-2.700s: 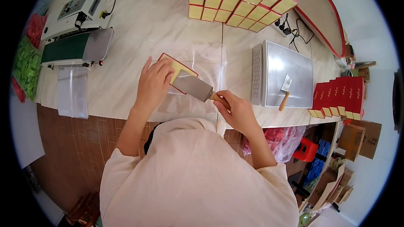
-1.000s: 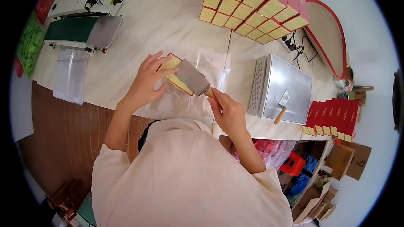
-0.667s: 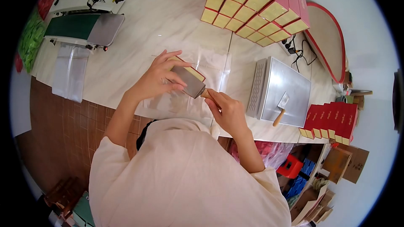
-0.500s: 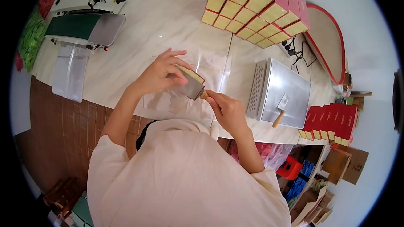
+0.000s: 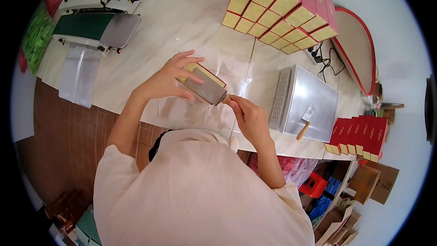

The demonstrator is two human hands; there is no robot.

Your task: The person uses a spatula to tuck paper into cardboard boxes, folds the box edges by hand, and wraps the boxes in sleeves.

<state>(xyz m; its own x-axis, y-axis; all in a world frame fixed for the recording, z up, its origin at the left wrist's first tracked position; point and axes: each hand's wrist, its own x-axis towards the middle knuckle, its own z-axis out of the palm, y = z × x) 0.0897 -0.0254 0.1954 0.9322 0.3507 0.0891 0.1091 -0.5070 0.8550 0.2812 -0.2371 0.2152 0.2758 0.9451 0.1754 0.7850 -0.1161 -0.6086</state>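
My right hand (image 5: pixel 249 115) is closed around the wooden handle of a scraper (image 5: pixel 210 89), whose wide metal blade lies over the end of a small red-and-gold box (image 5: pixel 193 67). The blade covers most of that gold face. At the box's left side is my left hand (image 5: pixel 170 76), its fingers spread and the thumb apart below. One fingertip reaches over the blade; whether it presses on it I cannot tell. Beneath them a sheet of clear plastic film (image 5: pixel 182 114) lies on the marbled table (image 5: pixel 159 23).
A metal hot plate (image 5: pixel 314 98) stands to the right, with a second scraper (image 5: pixel 306 125) on it. Stacked red-and-gold boxes (image 5: pixel 291 13) are at the back, more red boxes (image 5: pixel 359 134) at far right. A sealing machine (image 5: pixel 95 27) and clear bags (image 5: pixel 79 75) are at left.
My left hand's fingers have spread wider and moved back from the blade, so more of the blade and box shows. My right hand has shifted slightly right, still on the scraper.
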